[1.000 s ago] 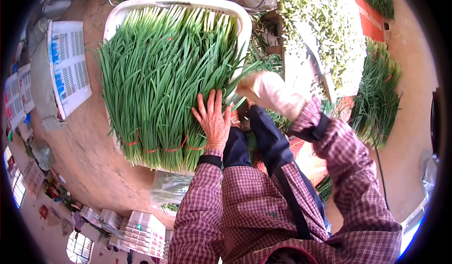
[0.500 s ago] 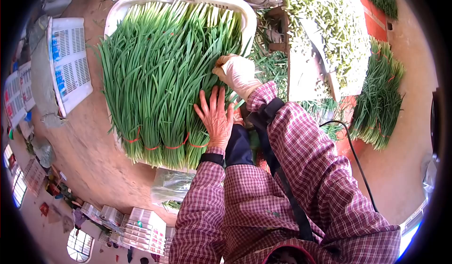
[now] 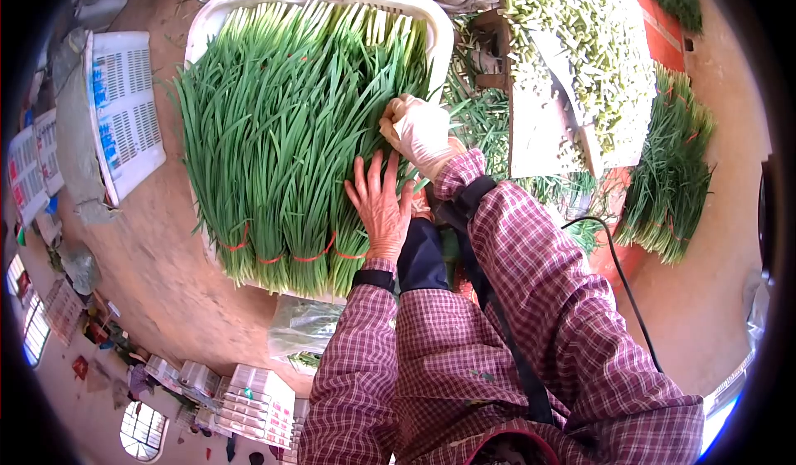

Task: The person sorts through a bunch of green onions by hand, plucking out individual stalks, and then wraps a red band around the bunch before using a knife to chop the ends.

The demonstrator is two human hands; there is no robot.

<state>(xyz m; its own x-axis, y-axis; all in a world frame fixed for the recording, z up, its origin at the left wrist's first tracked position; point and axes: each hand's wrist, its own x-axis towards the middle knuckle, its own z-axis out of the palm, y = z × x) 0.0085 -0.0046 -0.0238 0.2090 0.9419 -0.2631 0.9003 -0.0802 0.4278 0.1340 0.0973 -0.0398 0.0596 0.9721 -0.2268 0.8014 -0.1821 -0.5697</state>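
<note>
Bundles of long green leaves [image 3: 282, 133] with pale stem ends and red bands fill a white crate [image 3: 443, 38]. My left hand [image 3: 383, 204], bare, lies with fingers spread on the leaves near the crate's lower right. Just above and to its right, my right hand [image 3: 419, 133] wears a pale glove. Its fingers are curled closed against the leaves at the right edge; what they hold, if anything, is hidden. A knife [image 3: 572, 100] rests on a board [image 3: 535, 137] to the right, among chopped pale stem pieces [image 3: 609, 58].
More green bundles [image 3: 672, 175] lie on a red surface at the right. A black cable [image 3: 630, 291] curves down beside my right sleeve. An upright white crate [image 3: 124, 112] stands at the left, a plastic bag [image 3: 303, 324] below the leaves, and stacked white crates [image 3: 253, 403] lower left.
My right hand has shifted very slightly to the right, its fingers still curled. My left hand remains spread on the leaves, nearly unmoved.
</note>
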